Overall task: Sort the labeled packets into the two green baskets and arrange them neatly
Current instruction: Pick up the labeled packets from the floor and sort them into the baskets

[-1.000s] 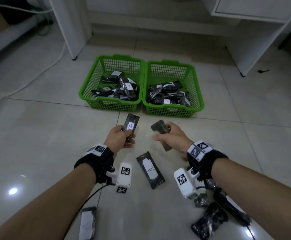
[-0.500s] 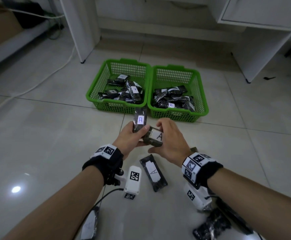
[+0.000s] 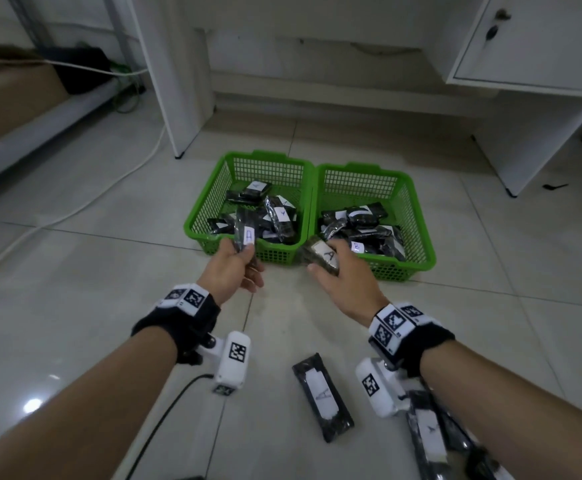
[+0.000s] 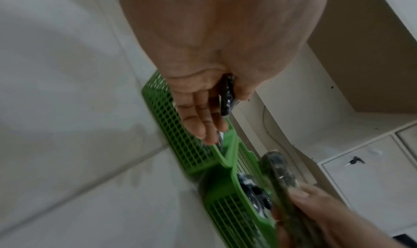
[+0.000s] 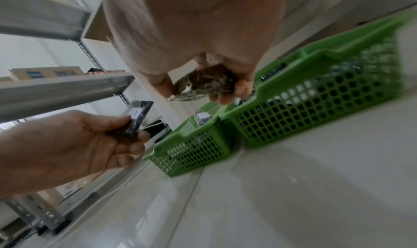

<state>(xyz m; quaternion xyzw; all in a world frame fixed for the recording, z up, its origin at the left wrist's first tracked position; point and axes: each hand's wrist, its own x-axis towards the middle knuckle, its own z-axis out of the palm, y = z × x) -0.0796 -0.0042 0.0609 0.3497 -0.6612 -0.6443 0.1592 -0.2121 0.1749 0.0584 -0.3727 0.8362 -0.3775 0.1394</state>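
Two green baskets stand side by side on the tiled floor, the left basket (image 3: 213,202) and the right basket (image 3: 417,216), both holding several dark packets. My left hand (image 3: 237,268) pinches an upright dark packet labelled A (image 3: 246,232) (image 4: 226,98) at the left basket's near wall. My right hand (image 3: 341,271) grips another packet marked A (image 3: 322,258) (image 5: 203,84) in front of the gap between the baskets. Loose packets lie on the floor near me, one marked A (image 3: 322,396) between my wrists.
More dark packets (image 3: 431,434) are piled under my right forearm. White desk legs (image 3: 178,81) and a cabinet (image 3: 531,43) stand behind the baskets. A white cable (image 3: 75,209) runs across the floor at left; metal shelving (image 5: 45,91) shows in the right wrist view.
Both hands have moved forward from mid-floor to the baskets' near walls, each carrying its packet. They came together half a second ago and have since parted.
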